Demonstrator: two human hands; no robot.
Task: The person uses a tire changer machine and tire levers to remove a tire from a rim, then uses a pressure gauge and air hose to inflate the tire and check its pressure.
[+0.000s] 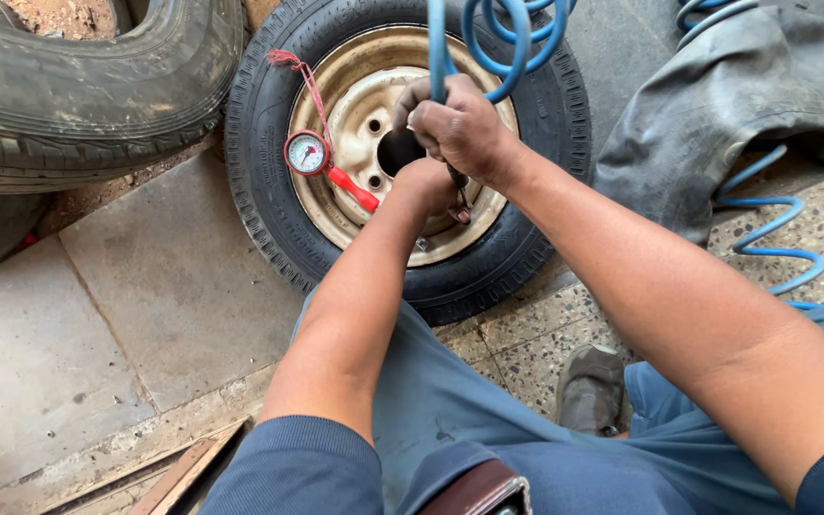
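Here, far left of the grip, a worn spare tyre lies on the grey paving slabs, well apart from the hands. Nearer, just left of the grip, a round pressure gauge with a white dial and red rim rests on the cream, rust-flecked steel rim of a small wheel; its red handle slants down toward the hands, and a red string trails up from it across the black tyre of that wheel. The left hand reaches forward with the forearm straight out from the blue sleeve, fist clenched low on the rim beside the dark hub hole; what it grasps is hidden under the knuckles. Touching it from above, the right hand comes in from the right with the wrist bent, fingers wrapped around the blue air hose, which rises straight up out of the grip and joins loose blue coils over the wheel's upper edge. Right of the grip, a limp grey inner tube is heaped on the speckled floor, with more blue coiled hose looping beneath it. Below the grip, a grey shoe sits between the blue trouser legs.
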